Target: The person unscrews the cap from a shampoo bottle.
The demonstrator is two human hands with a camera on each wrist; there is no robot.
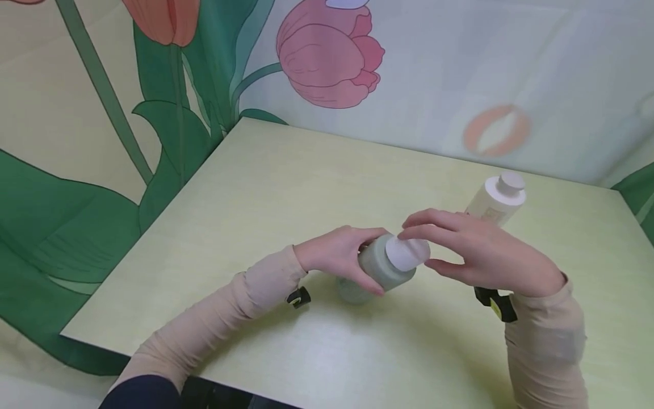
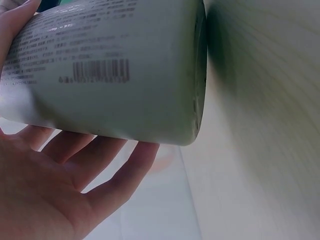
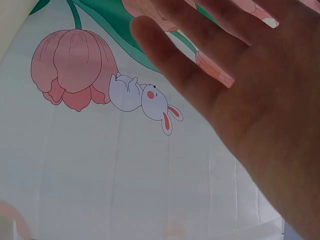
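Observation:
A pale green bottle [image 1: 380, 262] with a white cap [image 1: 407, 253] leans in my left hand [image 1: 339, 251], whose thumb and fingers wrap round its body. In the left wrist view the printed text and barcode on the bottle [image 2: 150, 95] face the camera, and its base is close over the table. My right hand [image 1: 472, 250] is held by the cap with long, relaxed fingers, fingertips right at the cap's edge. From the right wrist camera, the hand [image 3: 260, 115] shows with fingers extended and the bottle out of sight.
A second bottle, white with a white cap [image 1: 503, 193], stands upright behind my right hand, partly hidden by it. Both bottles are on a pale wooden table [image 1: 286, 182]. A hanging sheet with printed tulips [image 1: 332, 57] borders the table's back and left side.

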